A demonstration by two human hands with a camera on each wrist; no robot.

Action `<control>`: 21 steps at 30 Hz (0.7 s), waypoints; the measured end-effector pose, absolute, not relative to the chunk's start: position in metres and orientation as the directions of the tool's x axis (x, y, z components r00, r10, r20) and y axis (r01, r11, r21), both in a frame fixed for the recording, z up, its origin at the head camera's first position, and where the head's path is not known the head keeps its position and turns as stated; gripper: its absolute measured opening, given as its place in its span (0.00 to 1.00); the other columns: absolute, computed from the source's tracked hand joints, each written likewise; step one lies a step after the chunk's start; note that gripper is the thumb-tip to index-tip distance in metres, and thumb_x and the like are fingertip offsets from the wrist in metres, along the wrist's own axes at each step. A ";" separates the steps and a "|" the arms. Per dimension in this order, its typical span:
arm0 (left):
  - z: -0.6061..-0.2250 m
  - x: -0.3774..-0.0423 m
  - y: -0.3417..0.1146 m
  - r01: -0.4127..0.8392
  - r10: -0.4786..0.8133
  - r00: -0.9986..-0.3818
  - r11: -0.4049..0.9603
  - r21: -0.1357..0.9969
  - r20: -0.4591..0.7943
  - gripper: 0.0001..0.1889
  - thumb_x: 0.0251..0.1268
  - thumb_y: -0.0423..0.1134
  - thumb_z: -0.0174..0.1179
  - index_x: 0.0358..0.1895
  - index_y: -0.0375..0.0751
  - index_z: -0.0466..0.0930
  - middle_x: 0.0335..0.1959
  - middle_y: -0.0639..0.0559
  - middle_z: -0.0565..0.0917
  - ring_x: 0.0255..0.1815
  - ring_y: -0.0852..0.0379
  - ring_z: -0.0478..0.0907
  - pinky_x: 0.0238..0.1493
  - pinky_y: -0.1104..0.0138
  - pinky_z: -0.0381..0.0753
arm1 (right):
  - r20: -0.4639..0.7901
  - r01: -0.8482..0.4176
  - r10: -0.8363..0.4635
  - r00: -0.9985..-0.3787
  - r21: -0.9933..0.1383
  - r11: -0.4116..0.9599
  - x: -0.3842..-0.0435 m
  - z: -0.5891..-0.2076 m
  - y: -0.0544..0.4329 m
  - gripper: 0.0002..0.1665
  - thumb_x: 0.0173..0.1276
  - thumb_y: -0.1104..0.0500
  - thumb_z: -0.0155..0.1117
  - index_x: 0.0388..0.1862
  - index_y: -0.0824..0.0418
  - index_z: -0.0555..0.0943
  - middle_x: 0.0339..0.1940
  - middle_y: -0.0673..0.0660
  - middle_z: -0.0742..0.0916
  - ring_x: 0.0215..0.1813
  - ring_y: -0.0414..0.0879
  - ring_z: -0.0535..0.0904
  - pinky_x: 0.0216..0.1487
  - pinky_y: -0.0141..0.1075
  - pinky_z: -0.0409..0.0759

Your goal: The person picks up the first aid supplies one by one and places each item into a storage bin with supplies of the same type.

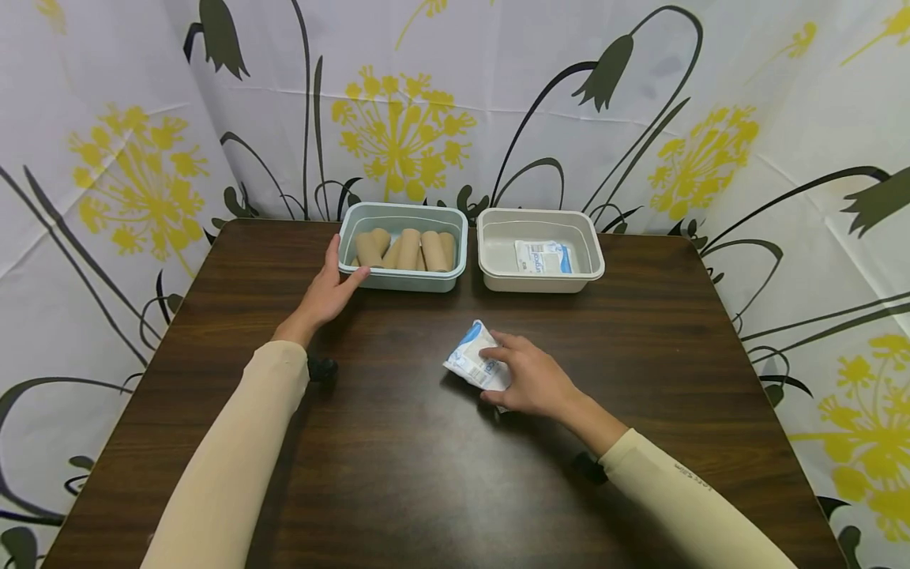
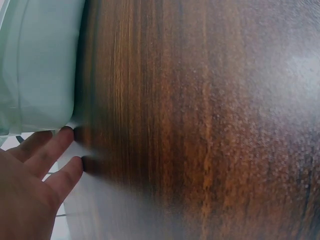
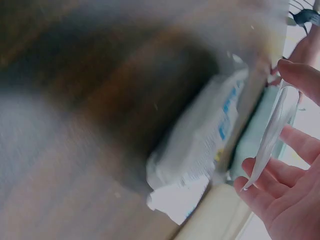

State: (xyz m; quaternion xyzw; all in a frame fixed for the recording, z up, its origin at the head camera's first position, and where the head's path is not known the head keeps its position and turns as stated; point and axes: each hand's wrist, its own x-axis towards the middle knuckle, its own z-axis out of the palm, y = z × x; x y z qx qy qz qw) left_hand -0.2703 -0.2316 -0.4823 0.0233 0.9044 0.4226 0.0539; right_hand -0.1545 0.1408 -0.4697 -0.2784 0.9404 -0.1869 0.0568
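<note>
In the head view my right hand (image 1: 533,378) holds a white and blue plastic packet (image 1: 472,357) over the middle of the table, thumb on the near side and fingers on the far side. In the right wrist view a thin pale edge (image 3: 272,137) lies between thumb and fingers, with the printed packet (image 3: 200,135) beside it; whether both are one piece I cannot tell. My left hand (image 1: 325,288) rests against the left end of a blue-green bin (image 1: 405,281), its fingers extended along the side and the thumb by the front rim. Several tan cardboard-coloured tubes (image 1: 408,250) lie inside.
To the right of the blue-green bin stands a beige bin (image 1: 540,282) with a white and blue packet (image 1: 543,258) in it. Both bins are at the far edge of the dark wooden table (image 1: 398,474). A patterned white curtain (image 1: 441,47) hangs behind.
</note>
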 end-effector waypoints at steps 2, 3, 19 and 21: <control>-0.483 -0.271 -0.232 -0.002 0.087 -0.993 0.641 0.767 -0.075 0.48 0.70 0.67 0.45 0.78 0.58 0.21 0.79 0.35 0.43 0.76 0.32 0.46 0.69 0.37 0.47 | 0.009 -0.495 -0.534 -0.845 -0.392 0.776 -0.157 -0.464 0.143 0.38 0.51 0.42 0.78 0.61 0.53 0.81 0.71 0.59 0.73 0.67 0.55 0.71 0.59 0.50 0.74; -0.483 -0.271 -0.232 -0.002 0.086 -0.994 0.640 0.768 -0.074 0.48 0.70 0.67 0.45 0.78 0.57 0.22 0.79 0.34 0.43 0.76 0.32 0.47 0.69 0.37 0.47 | 0.012 -0.490 -0.528 -0.849 -0.390 0.779 -0.158 -0.461 0.144 0.38 0.52 0.41 0.77 0.61 0.53 0.81 0.71 0.59 0.72 0.67 0.55 0.71 0.60 0.50 0.74; -0.485 -0.272 -0.233 0.006 0.088 -0.994 0.634 0.774 -0.065 0.48 0.70 0.67 0.45 0.78 0.59 0.21 0.79 0.36 0.42 0.76 0.33 0.46 0.69 0.38 0.46 | 0.109 -0.442 -0.434 -0.894 -0.366 0.819 -0.201 -0.431 0.162 0.37 0.54 0.40 0.75 0.61 0.52 0.81 0.73 0.57 0.71 0.69 0.55 0.69 0.53 0.53 0.77; -0.486 -0.272 -0.233 0.005 0.088 -0.994 0.635 0.773 -0.065 0.48 0.70 0.67 0.45 0.78 0.59 0.21 0.79 0.37 0.42 0.76 0.34 0.46 0.70 0.38 0.46 | 0.127 -0.432 -0.416 -0.900 -0.379 0.818 -0.210 -0.428 0.164 0.38 0.53 0.40 0.75 0.62 0.53 0.81 0.73 0.58 0.71 0.70 0.57 0.68 0.55 0.55 0.75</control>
